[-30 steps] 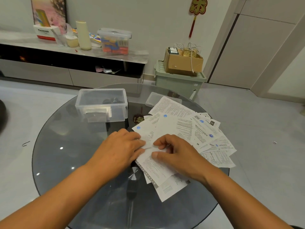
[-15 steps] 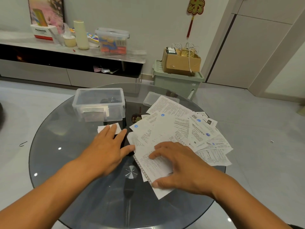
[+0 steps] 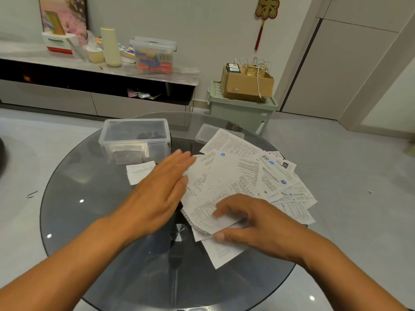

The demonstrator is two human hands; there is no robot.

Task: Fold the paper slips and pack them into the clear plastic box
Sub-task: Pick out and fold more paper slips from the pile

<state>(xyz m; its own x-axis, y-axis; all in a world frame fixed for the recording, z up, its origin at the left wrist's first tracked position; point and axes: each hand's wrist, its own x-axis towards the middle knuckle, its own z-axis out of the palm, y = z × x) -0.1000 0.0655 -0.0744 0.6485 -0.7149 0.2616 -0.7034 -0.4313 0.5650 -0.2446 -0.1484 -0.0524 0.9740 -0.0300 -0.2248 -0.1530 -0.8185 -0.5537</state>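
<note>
A clear plastic box stands open at the back left of the round glass table, with folded paper inside against its front wall. A small folded slip lies on the glass just in front of the box. A spread pile of printed paper slips covers the table's right half. My left hand hovers flat, fingers straight, between the folded slip and the pile, blurred by motion. My right hand grips the near end of a slip at the pile's front, thumb under its edge, fingers on top.
The box's clear lid lies behind the pile, partly under it. Past the table stand a green storage bin with a cardboard box on it, and a low shelf with containers.
The left hand let go of the small folded slip near the box and moved right toward the pile. The right hand curled round the front slip, its thumb now under the edge.
</note>
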